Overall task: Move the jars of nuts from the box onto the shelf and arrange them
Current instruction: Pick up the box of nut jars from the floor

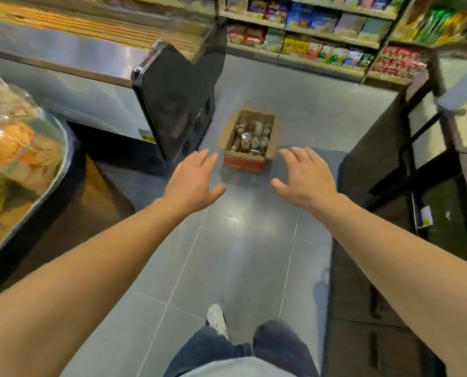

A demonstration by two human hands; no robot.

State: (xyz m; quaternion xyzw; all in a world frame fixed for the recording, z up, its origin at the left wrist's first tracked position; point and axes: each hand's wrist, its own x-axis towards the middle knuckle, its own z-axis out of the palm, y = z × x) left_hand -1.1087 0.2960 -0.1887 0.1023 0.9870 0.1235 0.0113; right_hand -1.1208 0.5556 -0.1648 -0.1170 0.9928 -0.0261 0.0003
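Observation:
An open cardboard box (243,163) with a red band on its front stands on the grey tiled floor ahead of me. Several jars of nuts (251,137) are packed inside it, blurred. My left hand (193,180) is stretched out, fingers apart, holding nothing, just left of the box in the picture and nearer to me. My right hand (304,178) is held out the same way just right of the box, fingers spread and empty. Neither hand touches the box.
A dark chest freezer (178,104) stands at the left of the aisle. Shelves (319,63) with packaged goods line the back. A black rack (428,172) stands at the right, a tray of bagged snacks (14,148) at the near left. My legs and white shoe (217,318) are below.

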